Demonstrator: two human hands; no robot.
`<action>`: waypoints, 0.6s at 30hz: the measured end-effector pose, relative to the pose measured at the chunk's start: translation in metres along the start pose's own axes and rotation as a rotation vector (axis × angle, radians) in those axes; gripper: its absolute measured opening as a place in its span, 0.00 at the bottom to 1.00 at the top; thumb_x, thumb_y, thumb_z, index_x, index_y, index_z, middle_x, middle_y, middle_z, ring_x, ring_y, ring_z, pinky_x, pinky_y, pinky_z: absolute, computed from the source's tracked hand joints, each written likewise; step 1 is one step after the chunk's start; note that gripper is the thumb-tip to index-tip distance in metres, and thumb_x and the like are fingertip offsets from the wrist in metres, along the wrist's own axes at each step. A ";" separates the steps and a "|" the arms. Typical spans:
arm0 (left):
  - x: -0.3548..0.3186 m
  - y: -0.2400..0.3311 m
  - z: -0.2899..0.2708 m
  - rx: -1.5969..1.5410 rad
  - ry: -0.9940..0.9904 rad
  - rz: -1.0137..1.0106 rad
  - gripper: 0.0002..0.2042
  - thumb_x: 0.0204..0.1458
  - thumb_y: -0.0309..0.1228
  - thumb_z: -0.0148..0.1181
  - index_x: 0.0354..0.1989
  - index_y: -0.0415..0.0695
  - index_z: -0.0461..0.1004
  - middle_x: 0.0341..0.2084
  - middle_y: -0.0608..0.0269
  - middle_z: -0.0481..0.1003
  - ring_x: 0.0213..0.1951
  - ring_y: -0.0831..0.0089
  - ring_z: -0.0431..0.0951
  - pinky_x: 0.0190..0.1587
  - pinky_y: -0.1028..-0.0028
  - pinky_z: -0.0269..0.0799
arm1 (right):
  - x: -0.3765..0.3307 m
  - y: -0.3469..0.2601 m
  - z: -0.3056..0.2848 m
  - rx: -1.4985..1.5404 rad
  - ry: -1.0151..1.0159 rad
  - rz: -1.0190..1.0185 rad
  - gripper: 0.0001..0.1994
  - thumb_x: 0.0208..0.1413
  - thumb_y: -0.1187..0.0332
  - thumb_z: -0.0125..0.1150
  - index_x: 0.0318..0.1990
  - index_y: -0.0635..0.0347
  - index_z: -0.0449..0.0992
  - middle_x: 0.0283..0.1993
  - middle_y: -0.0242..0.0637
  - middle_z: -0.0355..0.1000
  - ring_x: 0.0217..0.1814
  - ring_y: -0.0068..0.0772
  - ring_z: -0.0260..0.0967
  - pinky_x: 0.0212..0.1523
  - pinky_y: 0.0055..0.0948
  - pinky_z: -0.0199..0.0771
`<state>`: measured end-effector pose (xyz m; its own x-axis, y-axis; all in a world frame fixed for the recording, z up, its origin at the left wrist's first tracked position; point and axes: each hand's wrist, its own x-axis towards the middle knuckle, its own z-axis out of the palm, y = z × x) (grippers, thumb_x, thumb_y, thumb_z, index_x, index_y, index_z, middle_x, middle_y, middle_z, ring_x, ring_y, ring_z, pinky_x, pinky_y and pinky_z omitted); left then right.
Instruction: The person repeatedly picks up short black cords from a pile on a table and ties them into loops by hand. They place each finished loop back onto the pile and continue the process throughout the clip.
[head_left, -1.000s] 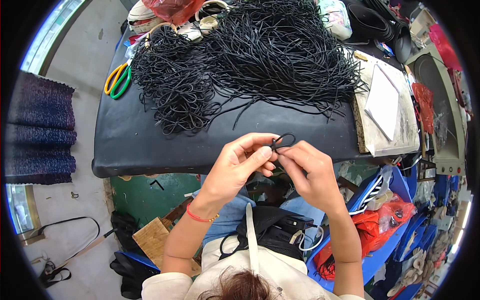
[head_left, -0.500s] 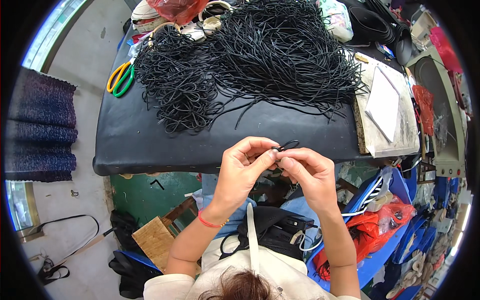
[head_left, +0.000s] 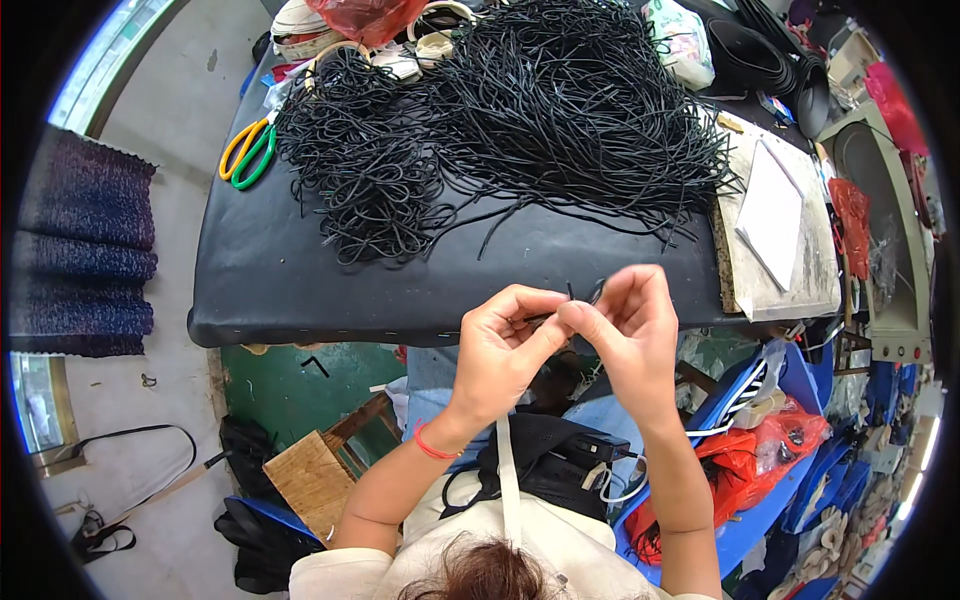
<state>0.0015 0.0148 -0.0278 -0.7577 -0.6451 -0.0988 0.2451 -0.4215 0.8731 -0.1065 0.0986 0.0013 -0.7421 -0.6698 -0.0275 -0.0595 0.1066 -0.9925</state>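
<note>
Thin black cord (head_left: 583,297) between both hands' fingertips (head_left: 570,318).

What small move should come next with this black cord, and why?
Probably pull the two ends apart to tighten the cord. Both hands, left hand and right hand, pinch one short black cord between fingertips above the table edge, its ends poking up; whether a knot is formed is hidden.
</note>
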 end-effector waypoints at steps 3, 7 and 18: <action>0.002 0.009 -0.005 0.138 -0.085 -0.076 0.08 0.51 0.22 0.57 0.39 0.34 0.73 0.32 0.61 0.75 0.34 0.81 0.74 0.37 0.82 0.72 | 0.003 0.007 -0.008 0.010 -0.167 0.016 0.11 0.49 0.67 0.64 0.31 0.68 0.73 0.32 0.30 0.66 0.29 0.13 0.62 0.26 0.14 0.60; 0.003 0.023 -0.003 0.434 -0.161 -0.070 0.09 0.49 0.22 0.59 0.39 0.33 0.74 0.31 0.60 0.77 0.32 0.81 0.75 0.35 0.81 0.72 | 0.003 0.006 -0.014 0.142 -0.240 0.145 0.07 0.51 0.69 0.61 0.32 0.65 0.75 0.30 0.29 0.70 0.31 0.13 0.64 0.31 0.15 0.64; 0.006 0.025 -0.003 0.760 -0.385 0.137 0.09 0.45 0.27 0.62 0.34 0.37 0.75 0.25 0.57 0.76 0.22 0.75 0.73 0.25 0.78 0.68 | 0.003 0.010 -0.016 0.282 -0.215 0.280 0.07 0.53 0.68 0.60 0.28 0.63 0.73 0.26 0.27 0.70 0.27 0.11 0.62 0.29 0.15 0.63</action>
<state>0.0049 -0.0017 -0.0085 -0.9369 -0.3403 0.0795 -0.0178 0.2737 0.9617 -0.1199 0.1092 -0.0073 -0.5459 -0.7845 -0.2943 0.3306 0.1211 -0.9360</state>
